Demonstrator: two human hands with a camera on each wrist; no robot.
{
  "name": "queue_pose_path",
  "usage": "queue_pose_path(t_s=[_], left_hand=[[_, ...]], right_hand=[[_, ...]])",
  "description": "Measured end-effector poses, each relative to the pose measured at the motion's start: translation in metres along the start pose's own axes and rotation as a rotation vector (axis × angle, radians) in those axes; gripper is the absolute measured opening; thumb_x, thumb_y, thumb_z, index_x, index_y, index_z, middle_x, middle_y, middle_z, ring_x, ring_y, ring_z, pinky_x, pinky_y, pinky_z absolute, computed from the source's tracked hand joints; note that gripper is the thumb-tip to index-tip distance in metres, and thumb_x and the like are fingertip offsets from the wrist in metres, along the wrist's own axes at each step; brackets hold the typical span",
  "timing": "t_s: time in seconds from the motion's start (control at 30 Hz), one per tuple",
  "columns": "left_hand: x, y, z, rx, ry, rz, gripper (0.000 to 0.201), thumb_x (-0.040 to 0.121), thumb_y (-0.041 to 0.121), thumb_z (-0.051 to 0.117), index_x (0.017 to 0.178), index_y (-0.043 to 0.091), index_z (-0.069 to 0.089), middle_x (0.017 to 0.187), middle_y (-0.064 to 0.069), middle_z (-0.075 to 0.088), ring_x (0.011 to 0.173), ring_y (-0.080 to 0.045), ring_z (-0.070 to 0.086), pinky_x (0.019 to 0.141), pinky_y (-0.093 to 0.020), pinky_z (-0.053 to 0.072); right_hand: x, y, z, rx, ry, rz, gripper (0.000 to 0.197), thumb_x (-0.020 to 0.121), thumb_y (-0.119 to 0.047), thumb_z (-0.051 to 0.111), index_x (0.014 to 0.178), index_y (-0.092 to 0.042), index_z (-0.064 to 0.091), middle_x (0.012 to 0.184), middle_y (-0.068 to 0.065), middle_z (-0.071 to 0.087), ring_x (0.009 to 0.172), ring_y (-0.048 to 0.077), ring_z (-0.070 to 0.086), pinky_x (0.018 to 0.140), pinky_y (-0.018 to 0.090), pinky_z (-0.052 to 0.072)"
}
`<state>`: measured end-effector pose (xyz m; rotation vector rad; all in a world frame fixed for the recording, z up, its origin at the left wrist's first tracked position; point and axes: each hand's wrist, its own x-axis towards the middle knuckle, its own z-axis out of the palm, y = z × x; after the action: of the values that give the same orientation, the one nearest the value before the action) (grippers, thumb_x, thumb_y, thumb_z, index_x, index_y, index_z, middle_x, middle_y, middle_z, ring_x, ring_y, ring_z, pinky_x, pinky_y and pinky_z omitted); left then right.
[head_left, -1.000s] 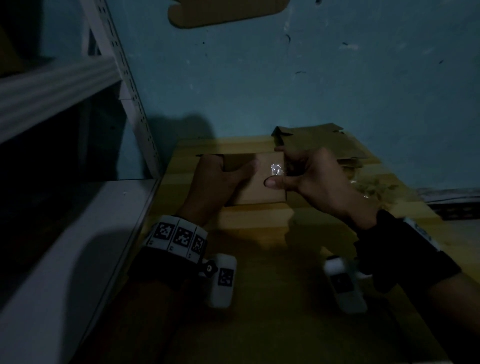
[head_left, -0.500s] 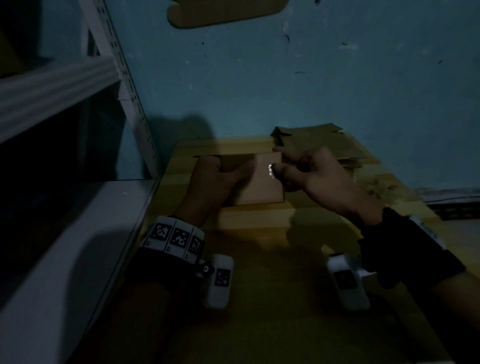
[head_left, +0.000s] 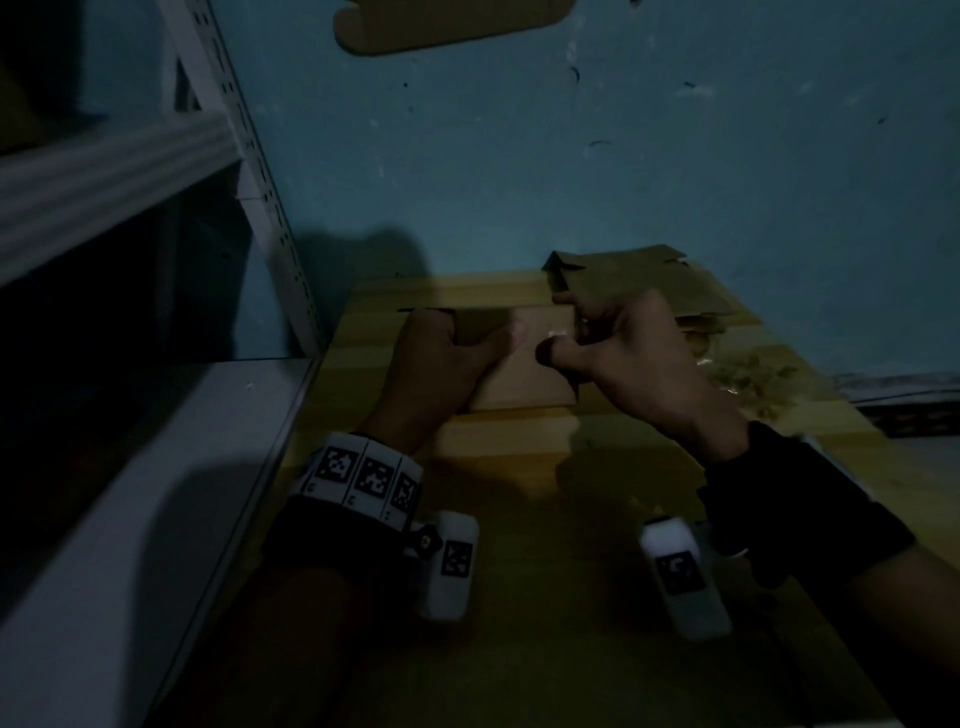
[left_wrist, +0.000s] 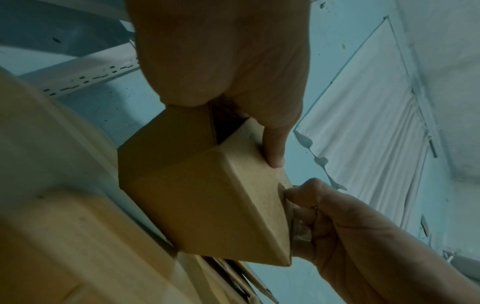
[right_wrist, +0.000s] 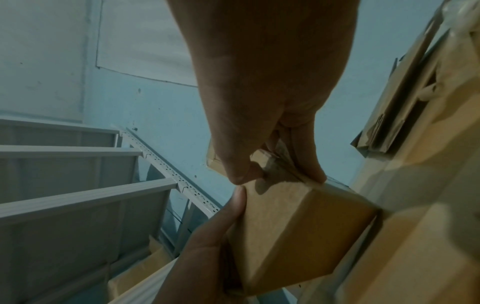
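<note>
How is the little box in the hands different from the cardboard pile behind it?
The box is folded into a block; the cardboard pile lies flat. The box is gripped by the left hand and right hand; the pile rests on the table. Both are brown cardboard.

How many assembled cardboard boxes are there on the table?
1: the box is gripped by the left hand and pinched at its right edge by the right hand. The flat cardboard pile behind may hide others.

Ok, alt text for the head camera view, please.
A left hand and a right hand hold a small cardboard box at a dim wooden table, the right hand pinching its right edge. Flattened cardboard lies behind.
</note>
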<state>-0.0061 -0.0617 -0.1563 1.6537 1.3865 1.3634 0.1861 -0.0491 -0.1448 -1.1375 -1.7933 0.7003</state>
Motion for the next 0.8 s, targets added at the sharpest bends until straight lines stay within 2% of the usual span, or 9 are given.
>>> queue_pose_path(t_s=[0.07, 0.13, 0.3, 0.4, 0.53, 0.6, 0.67, 0.73, 0.8], left_hand=[[-0.001, 0.001, 0.001, -0.001, 0.000, 0.016, 0.024, 0.086, 0.029, 0.075, 0.066, 0.018, 0.069, 0.056, 0.014, 0.064, 0.048, 0.001, 0.055, 0.048, -0.016, 0.039], [-0.001, 0.001, 0.002, 0.018, -0.002, 0.036, 0.029, 0.087, 0.027, 0.074, 0.061, 0.023, 0.064, 0.049, 0.016, 0.058, 0.044, 0.005, 0.050, 0.045, -0.013, 0.035], [0.001, -0.002, 0.003, 0.019, 0.009, 0.048, 0.023, 0.086, 0.031, 0.075, 0.066, 0.021, 0.068, 0.061, 0.007, 0.065, 0.051, -0.001, 0.056, 0.050, -0.020, 0.041], [0.001, -0.003, 0.003, 0.030, 0.010, 0.063, 0.027, 0.086, 0.031, 0.075, 0.062, 0.022, 0.065, 0.060, 0.005, 0.064, 0.050, -0.003, 0.055, 0.050, -0.021, 0.041], [0.001, -0.003, 0.002, 0.004, 0.004, 0.064, 0.030, 0.087, 0.028, 0.074, 0.059, 0.022, 0.064, 0.057, 0.004, 0.063, 0.049, -0.005, 0.055, 0.050, -0.021, 0.040], [0.001, -0.003, 0.001, 0.000, -0.006, 0.042, 0.031, 0.088, 0.028, 0.074, 0.059, 0.025, 0.063, 0.054, 0.013, 0.061, 0.048, 0.001, 0.054, 0.050, -0.018, 0.039], [0.001, -0.003, -0.001, -0.009, -0.021, 0.014, 0.026, 0.088, 0.028, 0.073, 0.063, 0.026, 0.065, 0.052, 0.017, 0.061, 0.048, 0.005, 0.054, 0.050, -0.014, 0.039], [0.002, -0.001, -0.002, -0.011, -0.027, 0.016, 0.024, 0.088, 0.028, 0.073, 0.065, 0.025, 0.065, 0.052, 0.017, 0.060, 0.048, 0.006, 0.053, 0.049, -0.012, 0.039], [0.002, -0.001, -0.002, -0.002, -0.034, 0.027, 0.020, 0.087, 0.032, 0.074, 0.072, 0.019, 0.071, 0.061, 0.013, 0.066, 0.054, 0.001, 0.057, 0.053, -0.018, 0.042]], right_hand=[[-0.002, -0.002, 0.001, 0.027, 0.009, 0.015, 0.024, 0.076, -0.006, 0.079, 0.058, -0.019, 0.069, 0.076, -0.001, 0.074, 0.109, -0.008, 0.063, 0.079, 0.020, 0.052], [-0.004, -0.004, 0.002, 0.009, 0.029, 0.023, 0.021, 0.076, -0.007, 0.078, 0.058, -0.015, 0.069, 0.074, 0.001, 0.075, 0.105, -0.007, 0.065, 0.080, 0.016, 0.050], [-0.008, -0.010, 0.006, -0.053, 0.084, 0.027, 0.024, 0.076, -0.007, 0.076, 0.053, -0.007, 0.067, 0.055, 0.008, 0.070, 0.077, 0.000, 0.071, 0.085, 0.013, 0.051], [-0.008, -0.012, 0.008, -0.063, 0.082, 0.013, 0.024, 0.076, -0.007, 0.075, 0.054, -0.010, 0.066, 0.055, 0.008, 0.070, 0.083, 0.013, 0.074, 0.078, 0.008, 0.048], [-0.006, -0.008, 0.010, -0.050, 0.088, 0.002, 0.019, 0.076, -0.005, 0.072, 0.058, -0.001, 0.069, 0.053, 0.008, 0.069, 0.077, 0.017, 0.074, 0.091, 0.015, 0.047], [-0.006, -0.005, 0.009, -0.029, 0.069, 0.014, 0.009, 0.079, -0.005, 0.072, 0.074, 0.002, 0.074, 0.060, 0.007, 0.072, 0.069, 0.017, 0.073, 0.082, 0.023, 0.053], [-0.005, -0.003, 0.006, 0.028, 0.039, 0.041, 0.015, 0.083, -0.008, 0.072, 0.095, 0.002, 0.076, 0.075, 0.006, 0.077, 0.074, 0.011, 0.073, 0.072, 0.031, 0.058], [-0.005, -0.003, 0.004, 0.099, 0.026, 0.086, 0.029, 0.086, -0.018, 0.075, 0.110, -0.002, 0.075, 0.098, 0.007, 0.078, 0.087, 0.013, 0.075, 0.077, 0.038, 0.063], [-0.005, -0.002, 0.005, 0.040, 0.072, 0.074, 0.040, 0.082, -0.037, 0.082, 0.104, -0.004, 0.078, 0.117, 0.003, 0.074, 0.096, 0.007, 0.074, 0.079, 0.036, 0.063]])
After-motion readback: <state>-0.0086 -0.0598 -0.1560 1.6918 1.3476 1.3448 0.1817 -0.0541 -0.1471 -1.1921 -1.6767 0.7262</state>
